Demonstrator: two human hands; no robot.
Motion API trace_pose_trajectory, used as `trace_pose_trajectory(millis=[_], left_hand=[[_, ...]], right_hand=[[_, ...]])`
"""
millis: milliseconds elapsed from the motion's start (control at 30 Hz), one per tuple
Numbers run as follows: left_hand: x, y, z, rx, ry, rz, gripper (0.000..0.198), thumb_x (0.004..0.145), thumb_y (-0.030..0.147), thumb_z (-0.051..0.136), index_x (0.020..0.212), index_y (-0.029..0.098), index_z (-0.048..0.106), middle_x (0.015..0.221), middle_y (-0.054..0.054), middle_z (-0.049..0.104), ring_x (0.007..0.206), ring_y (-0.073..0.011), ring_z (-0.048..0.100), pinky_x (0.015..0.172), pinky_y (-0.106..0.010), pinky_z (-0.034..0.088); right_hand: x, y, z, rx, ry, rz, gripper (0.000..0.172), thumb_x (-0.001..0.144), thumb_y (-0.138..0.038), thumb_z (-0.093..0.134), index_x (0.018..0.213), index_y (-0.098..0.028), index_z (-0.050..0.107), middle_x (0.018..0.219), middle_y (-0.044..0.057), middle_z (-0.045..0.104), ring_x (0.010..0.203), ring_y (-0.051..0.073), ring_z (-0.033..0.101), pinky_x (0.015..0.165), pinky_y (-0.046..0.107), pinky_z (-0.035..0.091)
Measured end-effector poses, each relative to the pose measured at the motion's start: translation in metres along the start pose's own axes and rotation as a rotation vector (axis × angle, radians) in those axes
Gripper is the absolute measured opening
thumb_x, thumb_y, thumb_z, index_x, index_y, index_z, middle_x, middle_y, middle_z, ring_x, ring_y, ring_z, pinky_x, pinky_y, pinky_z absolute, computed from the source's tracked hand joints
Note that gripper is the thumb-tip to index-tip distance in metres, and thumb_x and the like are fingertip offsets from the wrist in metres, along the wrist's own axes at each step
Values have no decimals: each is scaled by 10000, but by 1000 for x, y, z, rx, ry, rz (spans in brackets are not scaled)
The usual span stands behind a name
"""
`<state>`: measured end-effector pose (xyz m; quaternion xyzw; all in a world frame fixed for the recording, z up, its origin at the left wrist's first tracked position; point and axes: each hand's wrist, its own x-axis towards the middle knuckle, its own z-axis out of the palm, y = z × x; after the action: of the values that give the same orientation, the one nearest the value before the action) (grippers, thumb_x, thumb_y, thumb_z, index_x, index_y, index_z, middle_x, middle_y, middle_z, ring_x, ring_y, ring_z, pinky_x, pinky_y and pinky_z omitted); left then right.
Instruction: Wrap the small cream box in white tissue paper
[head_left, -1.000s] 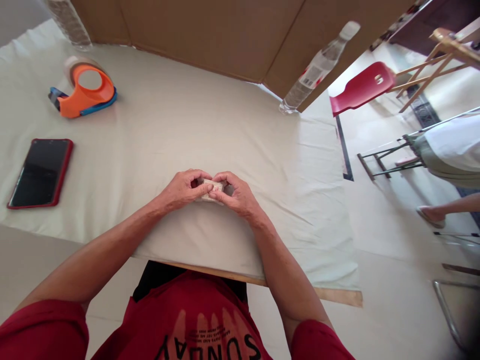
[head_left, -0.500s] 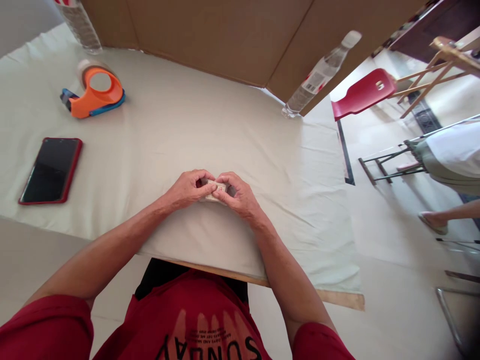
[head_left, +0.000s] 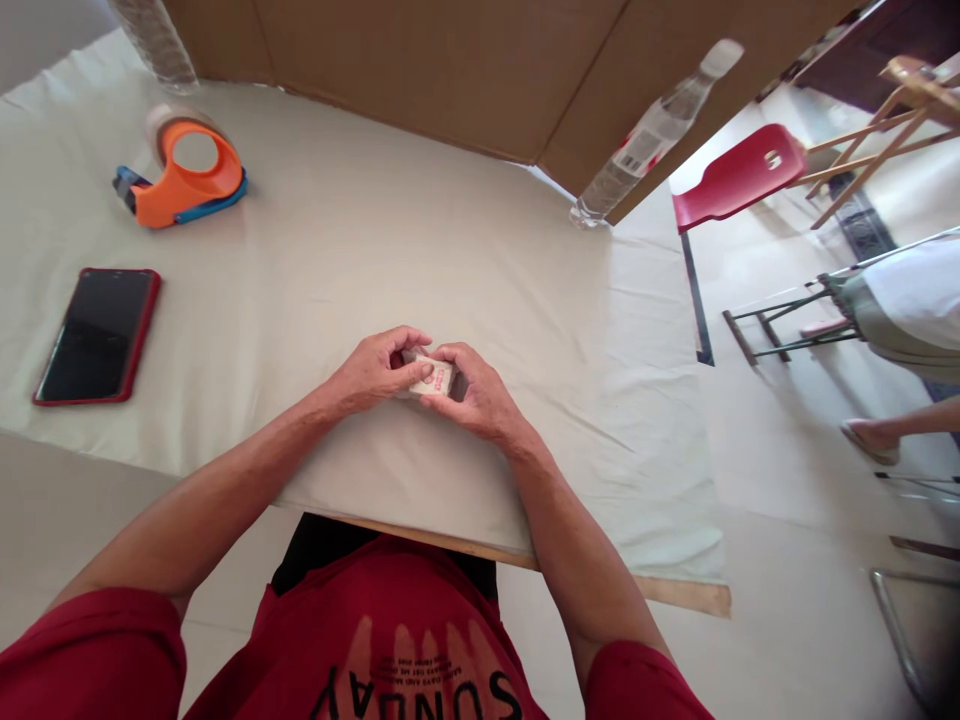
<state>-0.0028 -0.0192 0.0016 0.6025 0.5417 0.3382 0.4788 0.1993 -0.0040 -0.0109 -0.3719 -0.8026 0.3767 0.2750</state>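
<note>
A small pale box with red print [head_left: 441, 377] is held between my hands, just above or on the cloth near the table's front edge. My left hand [head_left: 381, 368] grips its left side, the thumb lying over the top face. On the other side, my right hand [head_left: 478, 393] curls round the right end, its thumb at the near edge. Fingers cover part of the box, and its underside is hidden.
A phone [head_left: 97, 335] and an orange tape dispenser [head_left: 191, 180] lie on the left of the cloth-covered table [head_left: 480, 260]. A brown cardboard panel [head_left: 420, 70] stands behind. Clear bottles [head_left: 652, 135] stand at both sides. A seated person [head_left: 907, 310] is at the right.
My right thumb has moved off the box's top towards its near edge, so more of the red print shows. Both hands still hold the box; the view has shifted slightly.
</note>
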Motion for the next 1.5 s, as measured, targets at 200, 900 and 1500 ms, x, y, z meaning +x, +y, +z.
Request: trace_pose_trajectory(millis=[200, 900, 1500], left_hand=[[0, 2, -1, -3, -6, -23, 508, 751, 409, 651, 1184, 143, 654, 925, -41, 678, 709, -130, 562, 641, -250, 476], [-3, -6, -12, 206, 142, 112, 574, 763, 453, 631, 1255, 158, 628, 1233, -125, 684, 1177, -283, 605, 1015, -439, 489], [-6, -4, -7, 323, 58, 209, 650, 789, 499, 658, 1340, 165, 569, 1183, -105, 681, 1011, -228, 656, 925, -368, 540]], right_hand=[[-1, 0, 2, 34, 32, 45, 453, 770, -416, 740, 1157, -229, 595, 1142, 68, 662, 966, 220, 617, 860, 362, 484], [-6, 8, -7, 87, 6, 14, 981, 697, -666, 794, 1515, -301, 392, 1507, 136, 493, 1372, 343, 490, 1153, 537, 365], [-8, 7, 8, -167, 195, -171, 638, 829, -321, 698, 1412, -265, 444, 1226, 107, 663, 1131, 284, 625, 997, 479, 480]])
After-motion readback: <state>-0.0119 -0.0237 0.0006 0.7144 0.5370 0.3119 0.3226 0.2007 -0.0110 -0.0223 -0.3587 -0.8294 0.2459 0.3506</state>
